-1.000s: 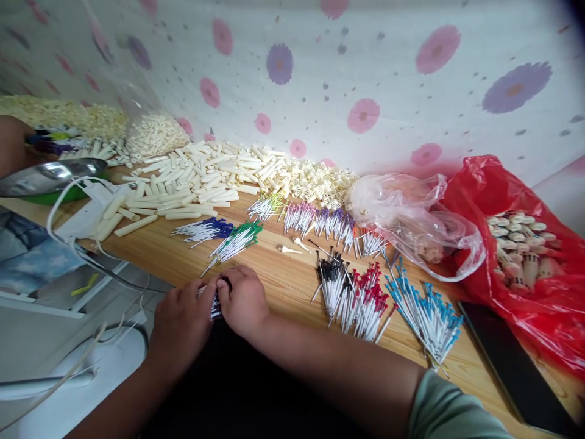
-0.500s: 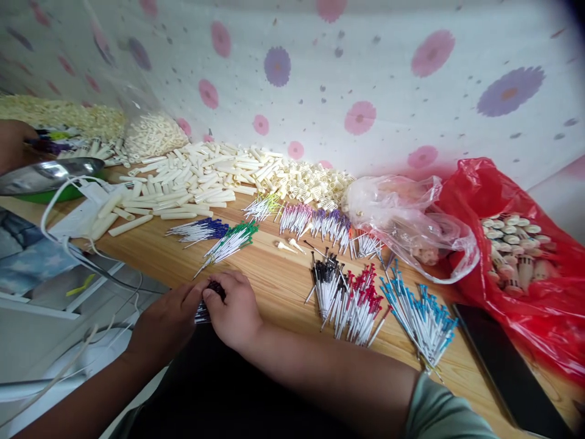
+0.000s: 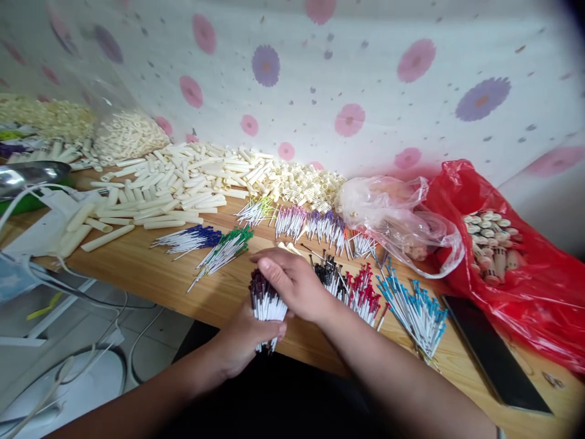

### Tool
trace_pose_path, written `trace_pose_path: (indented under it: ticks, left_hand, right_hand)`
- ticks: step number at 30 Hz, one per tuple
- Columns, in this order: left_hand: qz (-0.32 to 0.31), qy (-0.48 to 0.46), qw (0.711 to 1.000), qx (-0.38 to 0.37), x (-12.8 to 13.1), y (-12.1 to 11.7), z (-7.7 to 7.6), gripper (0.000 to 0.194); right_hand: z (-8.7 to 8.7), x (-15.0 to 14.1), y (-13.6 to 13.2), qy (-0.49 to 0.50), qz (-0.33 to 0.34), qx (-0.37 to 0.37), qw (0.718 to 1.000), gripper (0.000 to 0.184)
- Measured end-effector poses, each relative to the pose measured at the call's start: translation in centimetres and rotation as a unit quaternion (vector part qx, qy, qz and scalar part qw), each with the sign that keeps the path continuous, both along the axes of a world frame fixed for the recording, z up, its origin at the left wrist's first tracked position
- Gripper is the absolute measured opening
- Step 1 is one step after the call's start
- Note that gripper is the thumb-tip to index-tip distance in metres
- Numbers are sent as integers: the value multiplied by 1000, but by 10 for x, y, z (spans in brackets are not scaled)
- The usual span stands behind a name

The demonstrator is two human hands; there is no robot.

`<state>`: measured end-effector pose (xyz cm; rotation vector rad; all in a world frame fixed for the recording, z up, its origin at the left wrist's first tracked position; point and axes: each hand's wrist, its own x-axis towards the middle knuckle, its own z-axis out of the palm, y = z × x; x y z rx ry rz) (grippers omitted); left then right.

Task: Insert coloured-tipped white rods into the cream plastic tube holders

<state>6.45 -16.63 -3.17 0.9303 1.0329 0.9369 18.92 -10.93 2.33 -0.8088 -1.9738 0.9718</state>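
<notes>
A thick bundle of thin white pen refills with dark maroon heads stands nearly upright at the table's front edge. My left hand is wrapped round its lower part, the thumb across the near side. Cupped over the heads from behind and the right, my right hand touches the bundle, its thumb along the top; its fingertips are partly hidden. Left of the hands lie green-headed refills and blue-headed refills. To the right are black-headed refills, red-headed refills and light-blue-headed refills.
Cream tubes are heaped along the back. A clear plastic bag and a red bag with pen-like parts lie right, near a black phone-like slab. Cables and a white power strip are left, beside a metal bowl.
Both hands have moved right and up with the maroon-headed bundle, which now shows clearly. The view has shifted slightly right, and another person's hand at the far left is out of view.
</notes>
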Motion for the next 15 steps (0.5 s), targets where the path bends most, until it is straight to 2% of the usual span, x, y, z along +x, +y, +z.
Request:
trace_pose_path:
  ticks: [3,6,7,9,11,15]
  left_hand:
    - [-19,-93,995,-42,9,17,2,27]
    - [-19,-146,989,-28,10,39,6,32]
    - [-19,-158,987,-19,10,45,7,32]
    - [-18,-175,984,-4,10,54,6,29]
    - [-15,-183,983,-2,11,58,3,26]
    - [-5,-182,983,-15,16,61,-4,28]
  right_hand:
    - [-6,17,8,72,-55,-69,993,37]
    - [-12,33,12,194,-174,-86,962,29]
    - [-15,36,12,214,-189,-102,953,24]
    - [-21,37,9,220,-167,-167,946,18]
    - [-26,33,7,222,-140,-226,938,23]
    - [-32,23,7,263,-164,-283,908,31]
